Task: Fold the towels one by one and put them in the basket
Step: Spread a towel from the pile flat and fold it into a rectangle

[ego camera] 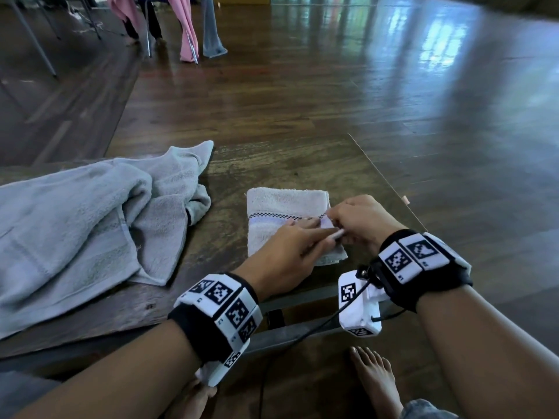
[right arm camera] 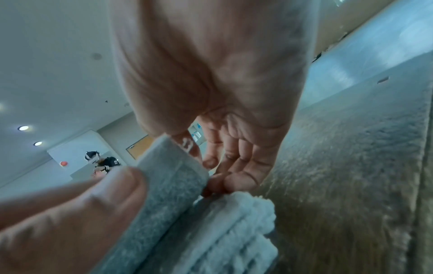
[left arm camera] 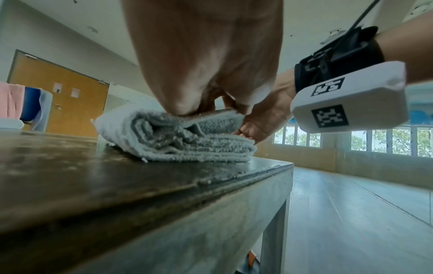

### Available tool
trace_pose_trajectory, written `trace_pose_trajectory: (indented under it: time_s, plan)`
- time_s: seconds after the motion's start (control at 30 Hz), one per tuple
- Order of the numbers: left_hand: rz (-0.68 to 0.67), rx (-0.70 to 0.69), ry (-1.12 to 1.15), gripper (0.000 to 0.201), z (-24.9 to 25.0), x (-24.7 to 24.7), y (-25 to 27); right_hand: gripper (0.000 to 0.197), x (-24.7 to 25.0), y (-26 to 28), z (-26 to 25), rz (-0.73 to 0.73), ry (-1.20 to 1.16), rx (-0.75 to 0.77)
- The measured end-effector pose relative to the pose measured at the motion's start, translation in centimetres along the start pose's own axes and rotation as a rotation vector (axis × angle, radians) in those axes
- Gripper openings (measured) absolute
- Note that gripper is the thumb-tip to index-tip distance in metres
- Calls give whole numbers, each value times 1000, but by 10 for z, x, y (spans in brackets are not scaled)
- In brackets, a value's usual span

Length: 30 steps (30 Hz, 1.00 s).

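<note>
A small white towel (ego camera: 281, 204) with a checkered stripe lies folded on the dark wooden table (ego camera: 272, 167), near its right end. My left hand (ego camera: 287, 252) lies across the towel with its fingers stretched toward the right edge. In the right wrist view its thumb (right arm camera: 82, 213) lies against a raised fold of the towel (right arm camera: 168, 185). My right hand (ego camera: 357, 222) pinches the same right edge with curled fingertips (right arm camera: 218, 183). The left wrist view shows the stacked layers of the towel (left arm camera: 178, 139) under my left hand (left arm camera: 199, 64). No basket is in view.
A large grey towel (ego camera: 84, 225) lies crumpled on the left half of the table. The table's right edge (ego camera: 387, 182) runs close beside the white towel, with wooden floor beyond. Pink and grey cloths (ego camera: 184, 25) hang far back. My bare foot (ego camera: 375, 382) is below the table's near edge.
</note>
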<state>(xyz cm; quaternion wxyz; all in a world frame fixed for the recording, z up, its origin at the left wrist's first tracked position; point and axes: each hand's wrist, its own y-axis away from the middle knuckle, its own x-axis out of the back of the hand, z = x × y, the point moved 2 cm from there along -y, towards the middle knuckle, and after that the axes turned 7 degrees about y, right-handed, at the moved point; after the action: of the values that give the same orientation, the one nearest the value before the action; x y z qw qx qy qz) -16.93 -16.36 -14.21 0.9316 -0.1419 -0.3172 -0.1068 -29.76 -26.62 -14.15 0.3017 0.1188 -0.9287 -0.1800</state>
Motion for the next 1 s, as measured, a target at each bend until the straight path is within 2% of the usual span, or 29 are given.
trace_pose_trajectory:
  time_s: [0.13, 0.27, 0.43, 0.57, 0.63, 0.77, 0.87, 0.93, 1.0]
  plan:
    - [29, -25, 35, 35, 0, 0, 0, 19, 0, 3, 0, 13, 40, 1]
    - [20, -53, 26, 35, 1, -3, -3, 18, 2, 6, -1, -7, -24, -9]
    - [98, -41, -74, 36, 0, -2, -4, 5, 6, 3, 3, 152, 36, 25]
    - [137, 60, -268, 39, -11, 3, -8, 11, 3, 1, 7, 167, 105, 66]
    - [140, 134, -347, 41, -18, 3, -5, 8, 2, 2, 6, 195, 117, 96]
    - [127, 186, -447, 51, -25, 0, 1, 5, 0, 9, 0, 287, 346, 171]
    - [84, 235, -501, 58, -29, -1, 2, 12, -4, 19, -4, 313, 478, 192]
    - [69, 246, -529, 59, -30, -4, 4, 23, -7, 25, -10, 381, 673, 285]
    - [70, 243, -542, 59, -31, -5, 6, 31, -15, 30, -17, 426, 813, 536]
